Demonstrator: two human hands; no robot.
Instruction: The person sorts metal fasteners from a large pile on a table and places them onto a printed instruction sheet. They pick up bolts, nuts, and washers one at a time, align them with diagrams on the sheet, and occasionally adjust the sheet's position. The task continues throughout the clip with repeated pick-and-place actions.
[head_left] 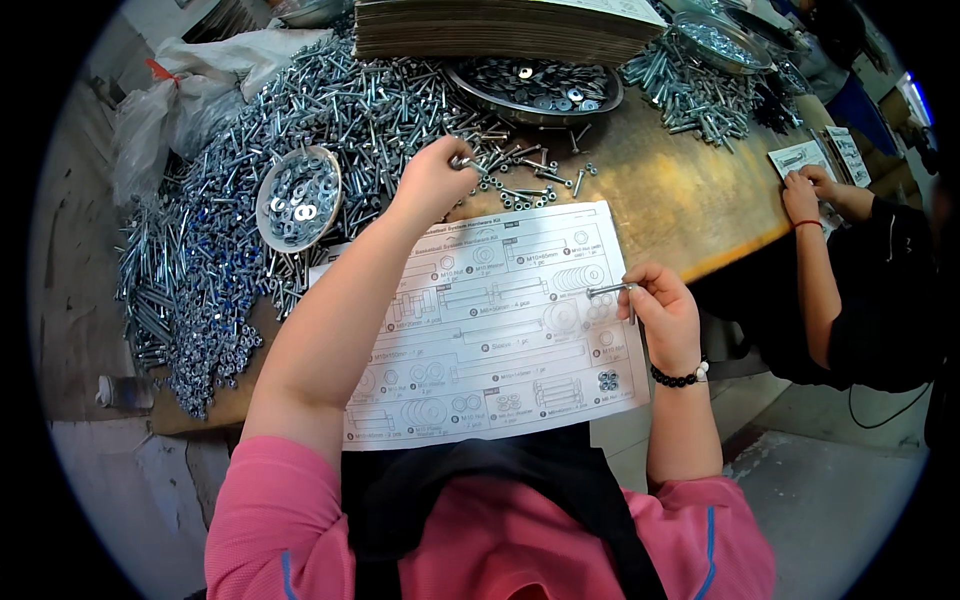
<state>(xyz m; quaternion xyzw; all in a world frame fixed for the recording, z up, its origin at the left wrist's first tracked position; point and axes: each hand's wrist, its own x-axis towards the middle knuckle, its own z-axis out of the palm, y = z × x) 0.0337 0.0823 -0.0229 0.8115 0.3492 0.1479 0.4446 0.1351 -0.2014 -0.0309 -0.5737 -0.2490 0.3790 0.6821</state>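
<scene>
Over the edge of the bolt pile, my left hand is closed in a pinch. A shiny metal piece that looks like a bolt shows at its fingertips; the rest is hidden by the fingers. My right hand is closed on silver bolts, one long bolt pointing left over the sheet and another hanging down by the fingers. Beneath both arms lies a printed sheet with fastener drawings. Several small nuts sit grouped near its lower right corner.
A round dish of washers rests on the pile at left, and a metal bowl of dark washers stands behind. Stacked cardboard sheets are at the back. Loose nuts and bolts lie beyond the sheet. At right, a co-worker's hands touch another sheet.
</scene>
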